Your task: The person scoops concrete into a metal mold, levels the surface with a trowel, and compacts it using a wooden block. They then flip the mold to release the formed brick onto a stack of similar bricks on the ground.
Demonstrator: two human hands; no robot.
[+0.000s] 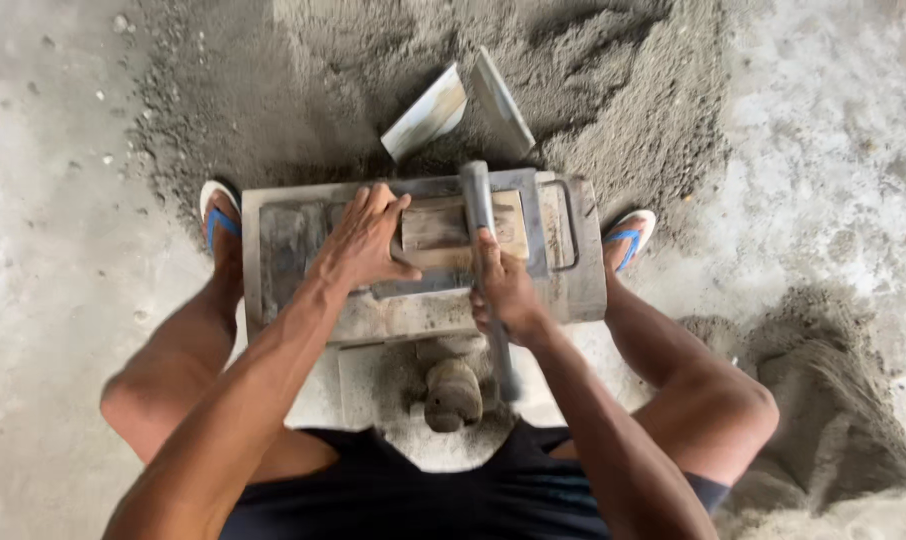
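A grey metal block mould (573, 250) lies flat between my knees on a concrete floor. A worn wooden block (443, 228) rests on top of it near the middle. My left hand (365, 242) lies flat on the mould with its fingers touching the wooden block's left end. My right hand (503, 290) is closed around a long grey metal bar (478, 195), which runs from the mould's far edge back toward my body and crosses the wooden block.
A heap of dark grey sand (593, 90) spreads beyond the mould, with two flat metal plates (428, 110) stuck in it. More sand (833, 420) lies at the right. My feet in blue-strapped sandals (218, 215) flank the mould. A rounded lump (453, 395) sits under me.
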